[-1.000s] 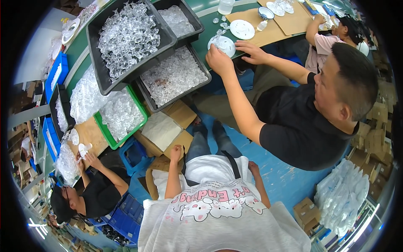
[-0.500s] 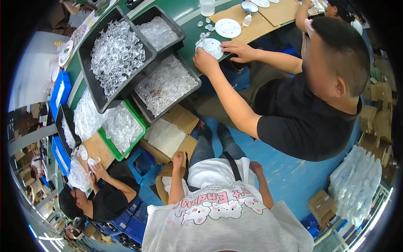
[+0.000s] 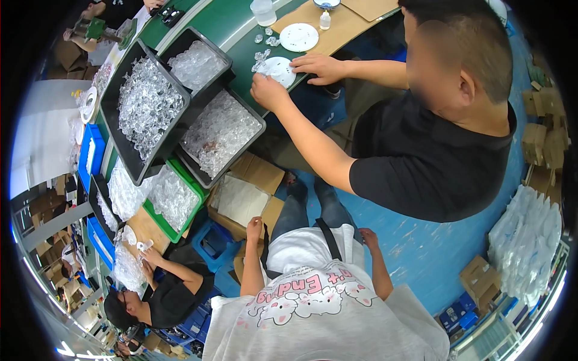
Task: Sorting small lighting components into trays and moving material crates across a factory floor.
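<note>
While the two hands hang well apart, left hand sits loosely curled near the open cardboard box, right hand beside the thigh; can't tell if either grips anything. Box is between left hand and the black bin of clear plastic pieces.

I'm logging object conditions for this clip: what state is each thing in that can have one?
Left hand: loosely curled, grip unclear
Right hand: lowered at the side, grip unclear
Cardboard box: open, flaps spread
Large black bin: uncovered, heaped with clear pieces
Lower black bin: uncovered, filled
Green tray: uncovered, filled
Nearer white disc: partly under a co-worker's hand
Farther white disc: lying flat, untouched
Small bottle: upright
</note>
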A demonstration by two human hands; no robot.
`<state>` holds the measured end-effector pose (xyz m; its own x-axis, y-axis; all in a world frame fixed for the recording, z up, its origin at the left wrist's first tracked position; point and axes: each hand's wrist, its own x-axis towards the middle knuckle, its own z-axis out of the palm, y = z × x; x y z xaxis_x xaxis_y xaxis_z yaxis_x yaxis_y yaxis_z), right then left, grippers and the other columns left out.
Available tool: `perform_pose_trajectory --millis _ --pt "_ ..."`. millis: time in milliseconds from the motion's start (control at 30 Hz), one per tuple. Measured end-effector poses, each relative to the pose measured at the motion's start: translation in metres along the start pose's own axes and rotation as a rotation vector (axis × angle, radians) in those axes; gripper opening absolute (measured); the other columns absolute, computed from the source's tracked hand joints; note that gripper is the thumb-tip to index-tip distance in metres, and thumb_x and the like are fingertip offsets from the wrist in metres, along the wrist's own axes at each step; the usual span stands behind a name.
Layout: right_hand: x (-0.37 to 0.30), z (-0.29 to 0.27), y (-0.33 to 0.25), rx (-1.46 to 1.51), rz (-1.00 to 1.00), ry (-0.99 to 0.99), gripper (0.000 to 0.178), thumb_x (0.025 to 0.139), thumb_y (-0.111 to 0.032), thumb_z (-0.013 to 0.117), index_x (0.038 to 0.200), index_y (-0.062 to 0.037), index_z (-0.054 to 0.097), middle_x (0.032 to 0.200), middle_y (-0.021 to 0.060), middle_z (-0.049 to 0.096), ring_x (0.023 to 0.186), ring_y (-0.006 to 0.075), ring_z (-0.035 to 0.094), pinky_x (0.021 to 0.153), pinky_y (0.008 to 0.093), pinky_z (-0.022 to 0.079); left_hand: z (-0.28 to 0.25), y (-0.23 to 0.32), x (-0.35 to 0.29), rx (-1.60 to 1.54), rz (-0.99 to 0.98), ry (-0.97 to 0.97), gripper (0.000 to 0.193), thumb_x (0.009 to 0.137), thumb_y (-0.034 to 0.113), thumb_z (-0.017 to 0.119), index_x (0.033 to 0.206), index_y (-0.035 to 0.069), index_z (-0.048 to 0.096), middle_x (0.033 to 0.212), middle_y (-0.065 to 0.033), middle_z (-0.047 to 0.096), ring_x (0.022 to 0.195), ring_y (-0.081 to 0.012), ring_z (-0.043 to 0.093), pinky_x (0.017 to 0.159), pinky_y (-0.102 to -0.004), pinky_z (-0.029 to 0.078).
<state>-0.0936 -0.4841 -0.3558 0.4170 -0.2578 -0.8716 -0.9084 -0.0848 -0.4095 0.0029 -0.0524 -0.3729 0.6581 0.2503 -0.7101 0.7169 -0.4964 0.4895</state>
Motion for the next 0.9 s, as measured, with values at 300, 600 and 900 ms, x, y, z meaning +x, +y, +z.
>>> perform_pose_trajectory --millis 300,600,900 --pt "-0.003 -0.012 -0.011 0.049 0.034 -0.023 0.021 0.070 -0.021 0.046 0.087 -0.0155 0.057 0.072 0.0002 0.056 0.063 0.0092 0.052 0.051 0.0222 0.041 0.009 0.004 0.008 0.047 0.041 0.033 0.022 0.071 0.018 0.043 0.089 0.010 0.053 0.074 -0.0134 0.056 0.073 -0.0256 0.053 0.065 -0.0309 0.041" --pt "0.007 -0.019 -0.012 0.015 0.020 -0.047 0.021 0.070 -0.021 0.047 0.087 -0.0157 0.057 0.074 -0.0002 0.056 0.064 0.0089 0.051 0.052 0.0220 0.040 0.014 0.009 0.001 0.036 0.015 0.017 0.023 0.072 0.019 0.043 0.089 0.009 0.053 0.075 -0.0139 0.056 0.073 -0.0253 0.053 0.065 -0.0311 0.041" --pt "0.010 -0.022 -0.012 0.011 0.026 -0.055 0.021 0.071 -0.021 0.045 0.088 -0.0156 0.056 0.075 0.0007 0.056 0.066 0.0098 0.051 0.054 0.0229 0.040 0.019 0.010 -0.007 0.015 -0.018 0.006 0.023 0.072 0.017 0.041 0.089 0.007 0.053 0.075 -0.0134 0.056 0.073 -0.0245 0.054 0.065 -0.0300 0.041"
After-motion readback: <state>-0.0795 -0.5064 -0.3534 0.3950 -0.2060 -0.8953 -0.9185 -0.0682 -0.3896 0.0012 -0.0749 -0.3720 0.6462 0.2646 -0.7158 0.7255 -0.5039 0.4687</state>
